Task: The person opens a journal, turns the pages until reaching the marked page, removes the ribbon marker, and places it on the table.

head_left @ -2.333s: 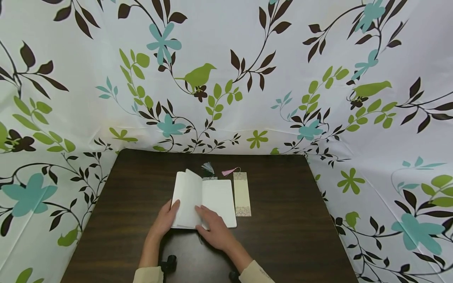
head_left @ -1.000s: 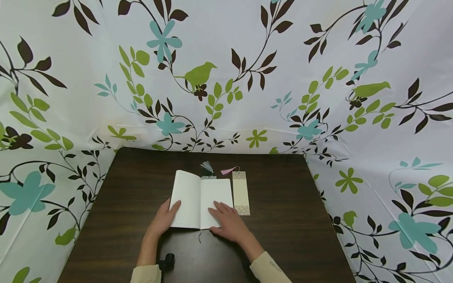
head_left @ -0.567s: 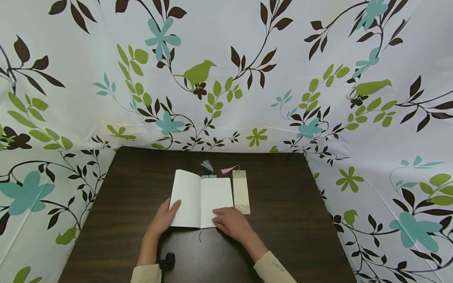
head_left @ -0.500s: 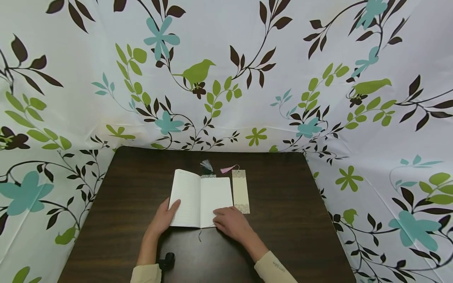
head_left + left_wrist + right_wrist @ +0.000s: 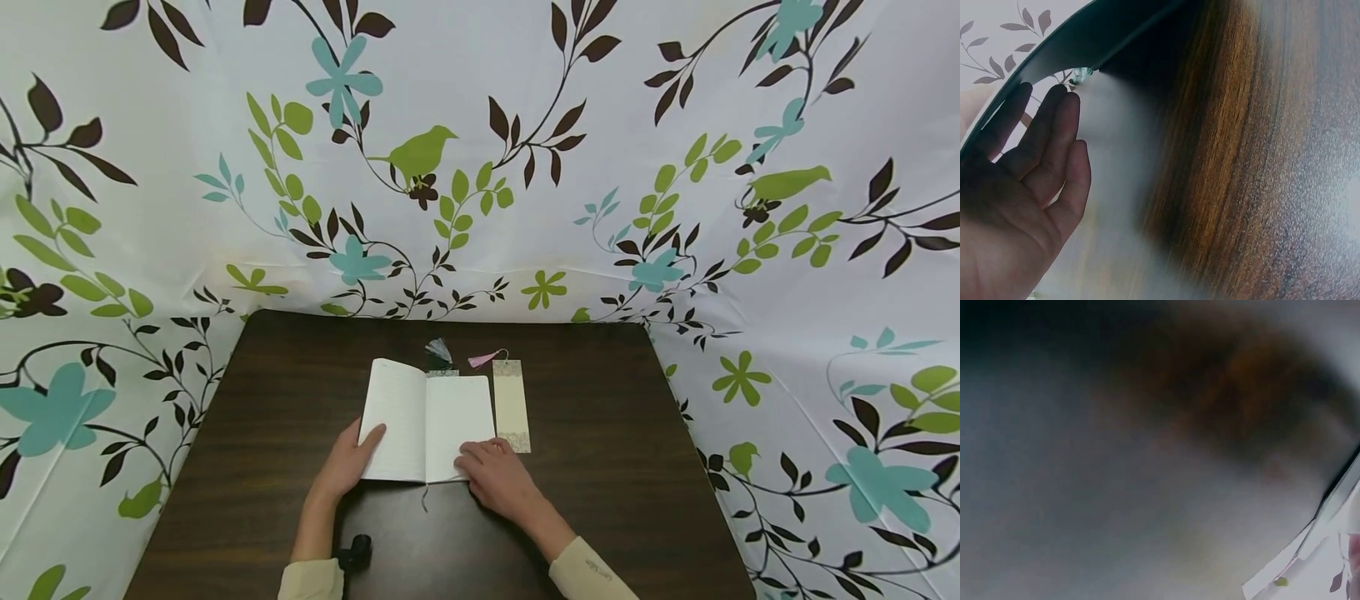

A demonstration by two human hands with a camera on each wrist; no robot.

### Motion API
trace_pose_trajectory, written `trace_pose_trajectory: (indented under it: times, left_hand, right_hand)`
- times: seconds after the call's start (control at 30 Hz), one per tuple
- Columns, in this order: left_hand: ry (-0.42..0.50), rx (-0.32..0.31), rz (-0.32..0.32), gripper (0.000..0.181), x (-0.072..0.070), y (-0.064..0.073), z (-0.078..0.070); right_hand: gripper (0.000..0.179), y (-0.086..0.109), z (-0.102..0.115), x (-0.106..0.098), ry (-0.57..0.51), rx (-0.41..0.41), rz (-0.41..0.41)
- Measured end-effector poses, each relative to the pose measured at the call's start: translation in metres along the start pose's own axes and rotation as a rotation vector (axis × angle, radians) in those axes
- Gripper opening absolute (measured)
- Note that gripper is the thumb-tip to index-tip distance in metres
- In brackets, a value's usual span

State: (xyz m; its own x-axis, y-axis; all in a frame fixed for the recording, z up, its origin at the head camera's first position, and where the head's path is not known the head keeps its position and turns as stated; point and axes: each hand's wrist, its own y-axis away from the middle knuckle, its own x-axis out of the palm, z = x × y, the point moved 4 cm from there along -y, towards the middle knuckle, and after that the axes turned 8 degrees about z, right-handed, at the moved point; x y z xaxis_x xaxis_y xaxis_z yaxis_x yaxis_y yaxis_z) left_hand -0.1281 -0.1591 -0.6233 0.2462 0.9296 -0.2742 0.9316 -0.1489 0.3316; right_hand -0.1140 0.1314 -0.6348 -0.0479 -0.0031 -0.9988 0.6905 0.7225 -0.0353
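Observation:
A notebook (image 5: 395,417) with white pages lies open in the head view, its left half raised a little. My left hand (image 5: 348,460) holds that left half, thumb on the page; the left wrist view shows my left hand's fingers (image 5: 1041,144) beneath the dark cover (image 5: 1072,47). My right hand (image 5: 502,482) touches the lower right corner of the right page (image 5: 459,417) with bent fingers. Its thumb is hidden, so a pinch cannot be told. The right wrist view is mostly blurred, with white page edges (image 5: 1282,565) low on the right.
Right of the notebook lies a cream bookmark (image 5: 512,404) with a pink tassel (image 5: 486,361). A grey-blue tassel (image 5: 438,352) and the top of another bookmark show beyond its back edge. A thin ribbon (image 5: 425,500) hangs from the spine onto the dark wooden table (image 5: 615,458).
A leaf held upright earlier now lies on the left side. My right hand has moved from mid-notebook to the right page's lower corner, its fingers bending. My left hand stays in place.

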Motion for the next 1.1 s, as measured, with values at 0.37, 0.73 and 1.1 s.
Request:
trace_pose_trajectory:
  times: [0.37,0.73,1.1]
  left_hand:
    - [-0.023,-0.002,-0.016,0.065,0.0,-0.002,0.0]
    - [0.001,0.014,-0.031,0.063,0.003,-0.001,0.001]
    - [0.067,0.021,-0.007,0.054,0.0,0.0,0.002]
  right_hand:
    - [0.083,-0.013,-0.011,-0.01,-0.525,0.457,-0.264]
    - [0.099,-0.042,0.028,-0.007,-0.836,0.465,-0.166]
    - [0.058,-0.052,0.058,-0.006,-0.618,0.206,-0.004]
